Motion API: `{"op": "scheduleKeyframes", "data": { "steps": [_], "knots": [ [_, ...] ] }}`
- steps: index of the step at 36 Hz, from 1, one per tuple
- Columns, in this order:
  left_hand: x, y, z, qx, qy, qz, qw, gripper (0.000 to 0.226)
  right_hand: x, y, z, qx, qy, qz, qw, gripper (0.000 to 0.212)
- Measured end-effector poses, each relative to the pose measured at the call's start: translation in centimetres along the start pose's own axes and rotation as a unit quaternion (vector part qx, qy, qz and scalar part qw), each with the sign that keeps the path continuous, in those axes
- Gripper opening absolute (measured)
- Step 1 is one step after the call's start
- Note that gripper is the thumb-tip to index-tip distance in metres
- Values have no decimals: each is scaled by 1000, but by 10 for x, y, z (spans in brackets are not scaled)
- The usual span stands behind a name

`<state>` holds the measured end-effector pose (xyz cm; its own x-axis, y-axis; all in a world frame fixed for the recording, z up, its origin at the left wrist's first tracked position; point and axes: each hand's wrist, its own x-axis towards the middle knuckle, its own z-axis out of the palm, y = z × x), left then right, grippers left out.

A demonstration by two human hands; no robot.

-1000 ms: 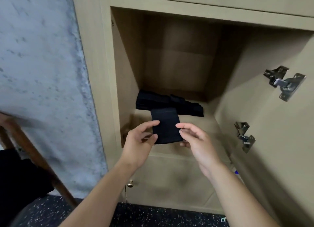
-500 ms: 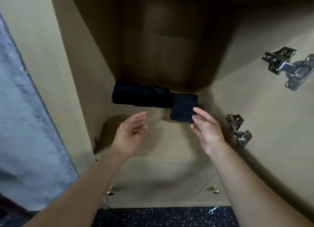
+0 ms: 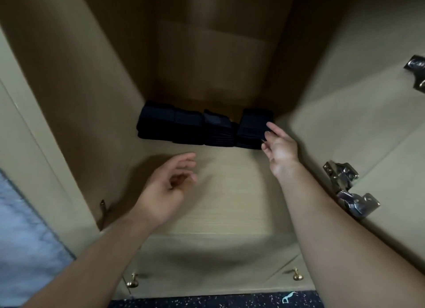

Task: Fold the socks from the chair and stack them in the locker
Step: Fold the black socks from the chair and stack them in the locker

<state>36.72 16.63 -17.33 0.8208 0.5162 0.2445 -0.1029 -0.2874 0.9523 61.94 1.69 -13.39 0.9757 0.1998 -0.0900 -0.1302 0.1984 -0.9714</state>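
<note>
Several folded dark navy socks [image 3: 184, 127] stand in a row at the back of the wooden locker [image 3: 218, 206]. The rightmost folded sock [image 3: 251, 127] sits at the row's right end, near the locker's right wall. My right hand [image 3: 279, 150] reaches in with its fingertips touching that sock's right edge, fingers fairly straight. My left hand [image 3: 170, 188] hovers over the shelf in front of the row, palm up, fingers loosely curled and holding nothing. The chair is out of view.
The locker's open door is at the right with two metal hinges [image 3: 347, 188]. Below the shelf are lower doors with brass knobs [image 3: 133, 282]. A grey wall [image 3: 23, 250] shows at the lower left, and dark speckled floor [image 3: 207, 303] lies along the bottom.
The folded sock went from both hands at the locker's front to the right end of the row. My left hand let go and dropped back. The camera moved closer to the locker.
</note>
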Motion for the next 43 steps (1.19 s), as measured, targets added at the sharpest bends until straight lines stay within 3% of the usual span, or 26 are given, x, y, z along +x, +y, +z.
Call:
{"op": "scheduleKeyframes", "data": {
  "steps": [22,43],
  "knots": [
    [3,-9,2,-6,-2,3,1000,43,33,17,2,-263,-50,-71,961,37],
    [2,-11,3,-3,4,12,1000,46,13,12,-1,-296,-16,-52,954,50]
  ]
}}
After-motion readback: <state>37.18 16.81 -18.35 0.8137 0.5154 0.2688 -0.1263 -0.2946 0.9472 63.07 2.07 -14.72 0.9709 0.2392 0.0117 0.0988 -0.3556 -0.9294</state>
